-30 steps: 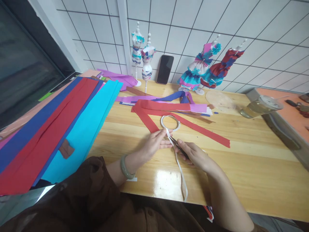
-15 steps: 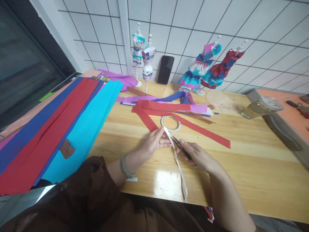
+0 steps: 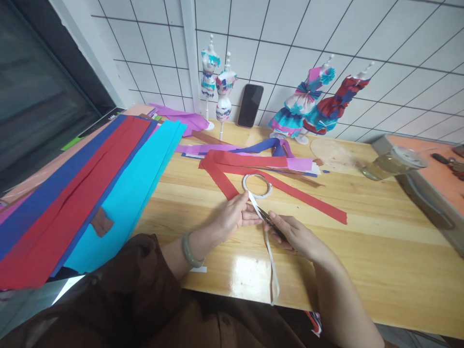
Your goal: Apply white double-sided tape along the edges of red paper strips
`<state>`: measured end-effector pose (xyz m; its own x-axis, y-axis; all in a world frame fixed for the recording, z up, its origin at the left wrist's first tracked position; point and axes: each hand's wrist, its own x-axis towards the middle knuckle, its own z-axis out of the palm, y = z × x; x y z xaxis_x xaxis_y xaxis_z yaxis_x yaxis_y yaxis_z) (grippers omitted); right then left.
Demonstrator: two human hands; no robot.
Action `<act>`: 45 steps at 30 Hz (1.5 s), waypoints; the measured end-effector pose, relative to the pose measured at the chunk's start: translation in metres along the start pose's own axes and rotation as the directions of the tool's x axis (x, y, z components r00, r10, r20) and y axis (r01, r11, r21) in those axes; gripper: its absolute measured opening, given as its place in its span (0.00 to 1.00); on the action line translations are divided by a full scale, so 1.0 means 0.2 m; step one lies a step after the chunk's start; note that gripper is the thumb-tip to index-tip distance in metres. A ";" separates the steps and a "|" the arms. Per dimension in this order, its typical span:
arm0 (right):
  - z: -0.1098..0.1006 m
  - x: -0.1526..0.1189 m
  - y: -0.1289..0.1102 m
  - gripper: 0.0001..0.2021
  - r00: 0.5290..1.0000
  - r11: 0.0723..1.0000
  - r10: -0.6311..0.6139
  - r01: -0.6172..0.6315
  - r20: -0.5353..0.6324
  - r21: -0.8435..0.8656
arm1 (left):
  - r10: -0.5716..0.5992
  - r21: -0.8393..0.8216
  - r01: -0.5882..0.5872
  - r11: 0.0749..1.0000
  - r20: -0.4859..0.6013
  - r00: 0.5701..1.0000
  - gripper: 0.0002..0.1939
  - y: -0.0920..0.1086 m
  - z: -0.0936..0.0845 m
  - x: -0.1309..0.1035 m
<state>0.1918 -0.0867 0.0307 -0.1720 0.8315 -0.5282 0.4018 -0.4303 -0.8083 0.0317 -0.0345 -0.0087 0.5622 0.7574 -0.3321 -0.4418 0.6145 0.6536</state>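
Observation:
Pinched in my left hand [image 3: 235,212] is the upper end of a narrow white strip [image 3: 274,275], which hangs down toward the table's front edge. My right hand [image 3: 293,235] is closed around dark scissors [image 3: 271,223], whose blades meet the strip just beside my left fingers. A white tape roll [image 3: 268,192] lies flat right behind my left fingertips. Red crepe strips [image 3: 308,197] lie bent and spread on the table behind my hands, and one runs down to my left hand.
Long red [image 3: 90,188] and turquoise paper sheets [image 3: 145,169] cover the left side. Dress forms [image 3: 224,99], a phone [image 3: 250,105] and dressed figures [image 3: 293,108] stand along the tiled wall. A clear cup [image 3: 391,164] is at right.
The scissors have moved slightly forward onto the white strip, their blades now across it. The strip's hanging part has shifted a little left.

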 end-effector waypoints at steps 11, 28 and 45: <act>0.04 0.04 0.01 0.24 0.990 1.000 0.012 -0.014 -0.137 -0.012 | -0.010 -0.005 0.010 1.000 0.008 1.000 0.17 0.00 0.01 0.00; 0.08 0.05 0.00 0.28 0.973 0.998 -0.040 0.030 -0.226 -0.046 | -0.065 -0.071 0.065 0.995 0.013 0.998 0.17 0.01 0.04 -0.02; 0.10 0.06 0.01 0.27 0.943 0.995 -0.067 0.039 -0.327 -0.092 | -0.046 -0.043 0.049 0.998 0.066 0.997 0.18 -0.03 0.03 -0.01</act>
<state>0.1722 -0.0854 0.0173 0.1051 0.9277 -0.3583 0.4760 -0.3633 -0.8009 0.0371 -0.0416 -0.0071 0.6266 0.7123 -0.3163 -0.4438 0.6597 0.6065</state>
